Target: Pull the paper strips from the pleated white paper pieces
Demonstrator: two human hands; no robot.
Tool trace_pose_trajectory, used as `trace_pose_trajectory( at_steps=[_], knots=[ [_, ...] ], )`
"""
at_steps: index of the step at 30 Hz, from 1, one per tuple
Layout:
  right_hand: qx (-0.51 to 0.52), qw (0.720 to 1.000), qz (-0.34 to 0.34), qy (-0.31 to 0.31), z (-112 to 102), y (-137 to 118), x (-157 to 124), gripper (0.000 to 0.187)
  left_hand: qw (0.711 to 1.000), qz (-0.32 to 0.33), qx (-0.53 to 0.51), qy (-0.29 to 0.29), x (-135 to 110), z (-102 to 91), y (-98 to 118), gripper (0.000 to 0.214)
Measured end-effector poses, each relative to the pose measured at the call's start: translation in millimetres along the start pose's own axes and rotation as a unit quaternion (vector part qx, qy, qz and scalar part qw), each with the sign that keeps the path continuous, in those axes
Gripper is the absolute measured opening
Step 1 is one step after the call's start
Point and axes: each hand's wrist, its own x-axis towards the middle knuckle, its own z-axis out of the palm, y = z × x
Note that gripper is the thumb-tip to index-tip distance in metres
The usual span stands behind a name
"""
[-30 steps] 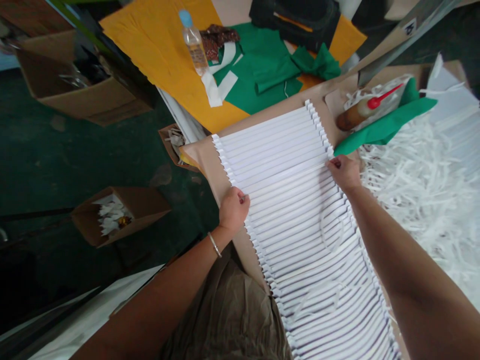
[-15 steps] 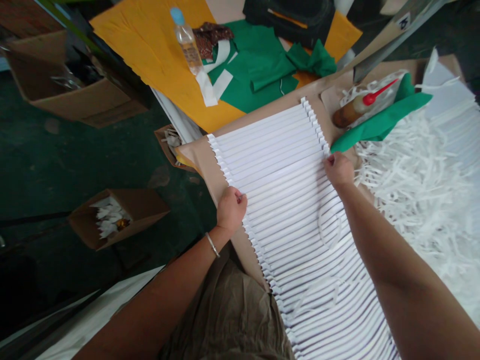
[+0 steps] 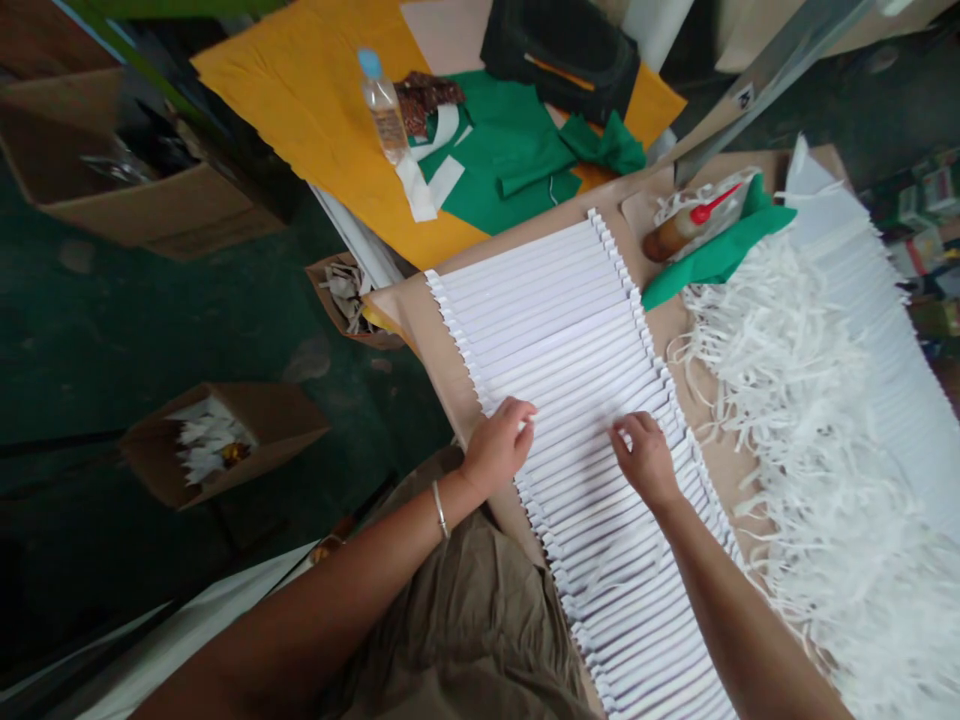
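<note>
Left fingers (image 3: pixel 519 409), right fingers (image 3: pixel 642 424) apart; ridged white strips (image 3: pixel 540 325) underneath both.

Both bare arms reach forward and inward, and I see the hands level with each other, a gap between them. The left arm (image 3: pixel 322 600) slants across from the person's left, with the left hand (image 3: pixel 501 447) curled, fingers drawn in toward the thumb. The right arm (image 3: pixel 731 590) angles in from the other side; the right hand (image 3: pixel 648 460) is loosely bent, a small opening showing between thumb and forefinger.
</note>
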Motion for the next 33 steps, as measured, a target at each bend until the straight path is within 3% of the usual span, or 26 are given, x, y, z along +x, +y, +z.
trace_pose_trajectory(
  at_steps=[2, 4, 6, 9, 14, 19, 25, 33],
  knots=[
    [0.050, 0.993, -0.073, -0.073, -6, -30, 1, 0.016, 0.994, 0.107, 0.006, -0.032, 0, -0.2, 21, 0.035],
    [0.108, 0.979, -0.099, -0.144, -15, -59, 4, 0.013, 0.985, 0.161, 0.029, -0.059, 2, -3.1, 34, 0.034],
    [0.153, 0.969, -0.087, -0.174, -22, -79, 9, 0.012, 0.986, 0.136, 0.042, -0.083, 4, -8.7, 33, 0.021],
    [0.179, 0.964, -0.065, -0.187, -29, -86, 23, 0.020, 0.995, 0.033, -0.018, -0.094, 6, -21.9, 11, 0.020],
    [0.185, 0.963, -0.013, -0.195, -34, -48, 57, 0.034, 0.983, -0.120, -0.136, -0.031, 2, -50.2, -36, 0.021],
    [0.148, 0.975, 0.020, -0.165, -40, -3, 99, 0.038, 0.962, -0.218, -0.161, 0.040, 5, -55.4, -53, 0.020],
    [0.136, 0.982, 0.067, -0.108, -51, 20, 146, 0.038, 0.931, -0.247, -0.262, 0.058, 28, -37.6, -55, 0.014],
    [0.065, 0.988, 0.132, -0.054, -64, 36, 191, 0.030, 0.941, -0.276, -0.168, 0.097, 56, -21.4, -59, 0.014]
  ],
)
